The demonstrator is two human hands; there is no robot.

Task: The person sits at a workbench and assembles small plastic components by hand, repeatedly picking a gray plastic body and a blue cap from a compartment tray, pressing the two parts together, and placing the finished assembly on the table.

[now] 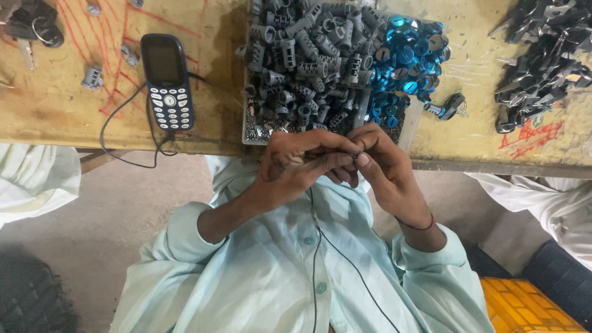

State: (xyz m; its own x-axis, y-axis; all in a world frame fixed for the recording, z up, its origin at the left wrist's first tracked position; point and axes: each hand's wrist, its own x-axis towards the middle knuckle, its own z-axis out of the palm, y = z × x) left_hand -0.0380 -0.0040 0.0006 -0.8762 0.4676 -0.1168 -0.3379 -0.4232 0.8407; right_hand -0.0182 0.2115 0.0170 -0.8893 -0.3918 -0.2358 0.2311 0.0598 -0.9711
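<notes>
Pinched between both hands, left hand (296, 161) and right hand (383, 161), sits what may be a small dark metal part (356, 158), mostly hidden by fingertips, just before the shallow tray (248, 137) of grey metal cylinders (302, 55) and blue rings (407, 58).

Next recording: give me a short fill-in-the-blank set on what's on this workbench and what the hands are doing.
1. The left hand and right hand meet over a small part pinched between the ____.
2. In the tray, the rings beside the grey cylinders are coloured ____.
3. The keypad phone lies to the ____ of the tray in the head view.

Missing words: fingers; blue; left
</notes>
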